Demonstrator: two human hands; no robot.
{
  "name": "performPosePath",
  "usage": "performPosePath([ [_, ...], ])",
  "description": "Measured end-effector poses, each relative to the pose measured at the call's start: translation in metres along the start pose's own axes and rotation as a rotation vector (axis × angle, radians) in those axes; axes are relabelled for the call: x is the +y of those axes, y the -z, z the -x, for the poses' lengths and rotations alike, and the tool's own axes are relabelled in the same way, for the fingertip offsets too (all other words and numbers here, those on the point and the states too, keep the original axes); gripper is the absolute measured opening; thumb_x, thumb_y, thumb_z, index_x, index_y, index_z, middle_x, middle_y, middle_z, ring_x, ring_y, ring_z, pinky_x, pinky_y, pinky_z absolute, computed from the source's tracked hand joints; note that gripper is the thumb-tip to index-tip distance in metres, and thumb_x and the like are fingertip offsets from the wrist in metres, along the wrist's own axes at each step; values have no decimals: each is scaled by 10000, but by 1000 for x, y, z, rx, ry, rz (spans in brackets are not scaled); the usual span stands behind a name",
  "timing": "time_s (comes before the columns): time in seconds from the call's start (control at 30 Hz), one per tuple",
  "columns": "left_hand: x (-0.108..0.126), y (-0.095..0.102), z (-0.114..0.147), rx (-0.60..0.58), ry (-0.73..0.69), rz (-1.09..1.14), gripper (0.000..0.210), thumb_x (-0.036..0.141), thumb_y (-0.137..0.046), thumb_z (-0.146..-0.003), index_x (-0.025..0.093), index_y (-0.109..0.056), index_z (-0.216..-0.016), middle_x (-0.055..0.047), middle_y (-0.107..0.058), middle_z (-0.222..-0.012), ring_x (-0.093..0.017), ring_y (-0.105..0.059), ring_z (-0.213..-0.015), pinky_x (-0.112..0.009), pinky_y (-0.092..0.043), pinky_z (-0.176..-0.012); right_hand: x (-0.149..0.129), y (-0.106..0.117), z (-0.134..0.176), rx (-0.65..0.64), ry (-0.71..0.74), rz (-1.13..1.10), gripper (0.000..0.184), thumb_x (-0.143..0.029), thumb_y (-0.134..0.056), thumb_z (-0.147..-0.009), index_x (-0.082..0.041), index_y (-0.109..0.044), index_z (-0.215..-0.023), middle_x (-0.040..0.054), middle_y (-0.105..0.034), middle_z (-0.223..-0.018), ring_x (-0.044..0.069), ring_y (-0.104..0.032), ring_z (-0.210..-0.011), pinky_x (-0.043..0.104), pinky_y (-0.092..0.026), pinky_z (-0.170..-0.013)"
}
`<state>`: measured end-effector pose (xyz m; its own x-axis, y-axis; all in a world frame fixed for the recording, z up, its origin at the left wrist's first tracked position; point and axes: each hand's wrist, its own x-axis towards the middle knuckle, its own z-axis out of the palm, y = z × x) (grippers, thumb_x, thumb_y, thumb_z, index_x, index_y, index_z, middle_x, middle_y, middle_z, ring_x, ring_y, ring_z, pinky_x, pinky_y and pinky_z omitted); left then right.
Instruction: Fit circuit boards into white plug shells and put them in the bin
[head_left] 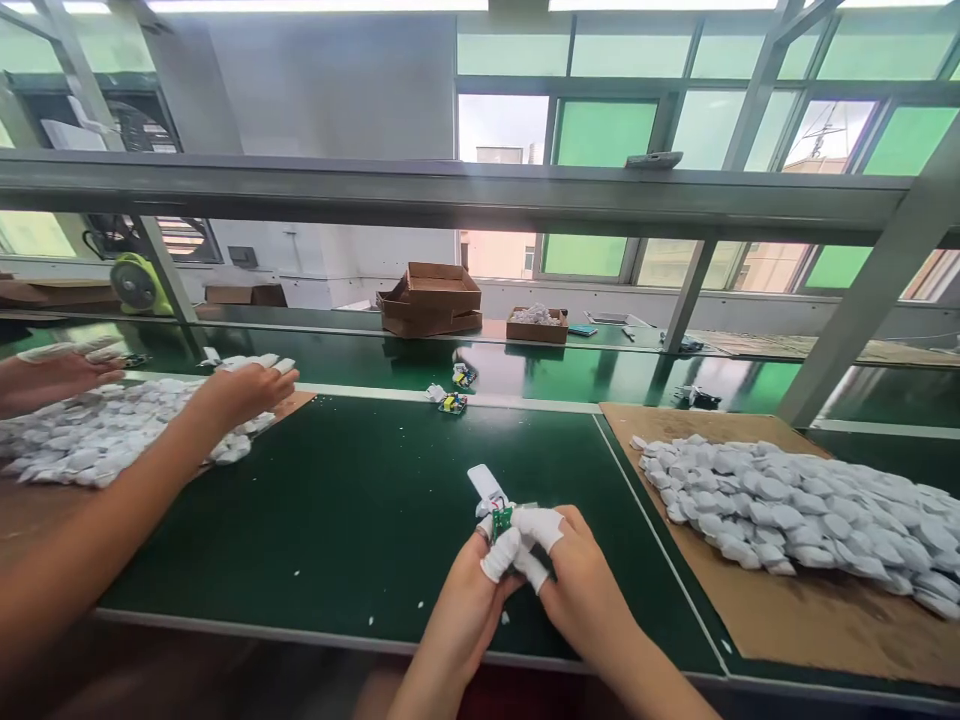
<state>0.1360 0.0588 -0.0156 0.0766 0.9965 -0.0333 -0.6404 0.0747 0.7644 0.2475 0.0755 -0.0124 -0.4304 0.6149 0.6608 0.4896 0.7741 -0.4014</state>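
Observation:
Both of my hands meet over the green worktop (pixel 337 530), with white covers on several fingertips. Between them is a small green circuit board (pixel 502 520), joined by thin wires to a white plastic piece (pixel 487 484) that sticks out beyond the fingers. My left hand (pixel 472 590) pinches the board from the left, thumb on top. My right hand (pixel 566 570) grips it from the right with covered fingertips. Part of the board is hidden behind the fingers. Farther back, another circuit board with yellow parts (pixel 453 403) lies near the white strip.
White pieces (pixel 802 505) are heaped on cardboard (pixel 750 625) at right. At left, another person's hands (pixel 244 385) hover over a second white heap (pixel 82 430). Brown boxes (pixel 431 300) and a carton of white bits (pixel 537 325) stand behind. A metal beam (pixel 450 195) crosses above.

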Motion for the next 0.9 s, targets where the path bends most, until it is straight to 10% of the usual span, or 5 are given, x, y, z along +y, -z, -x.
performPosePath([
  [0.3,-6,-5,0,150,-92,-260,433,336,-634,-593,132,-466,-937,-44,-621,-804,-171,-571,-730,-246,-415,-644,12,-1,13,-158,-409,-452,734,-327,-588,-661,-161,-182,-1251,132,-340,-1208,249,-291,-1142,433,-246,-950],
  [0.7,-3,-6,3,129,-23,-162,436,371,-613,-610,139,-498,-960,-34,-618,-830,-161,-553,-773,-220,-403,-640,1,-4,11,-209,-387,-563,506,-267,-525,-735,-165,-330,-1191,93,-345,-1242,182,-302,-1144,336,-243,-961],
  [0.9,-9,-4,-2,175,-108,-306,454,405,-538,-668,115,-465,-1010,-48,-612,-795,-147,-543,-656,-193,-363,-461,-8,-2,2,-105,-551,-868,334,-310,-445,-777,-153,-447,-1072,65,-541,-1046,163,-517,-900,295,-389,-822],
])
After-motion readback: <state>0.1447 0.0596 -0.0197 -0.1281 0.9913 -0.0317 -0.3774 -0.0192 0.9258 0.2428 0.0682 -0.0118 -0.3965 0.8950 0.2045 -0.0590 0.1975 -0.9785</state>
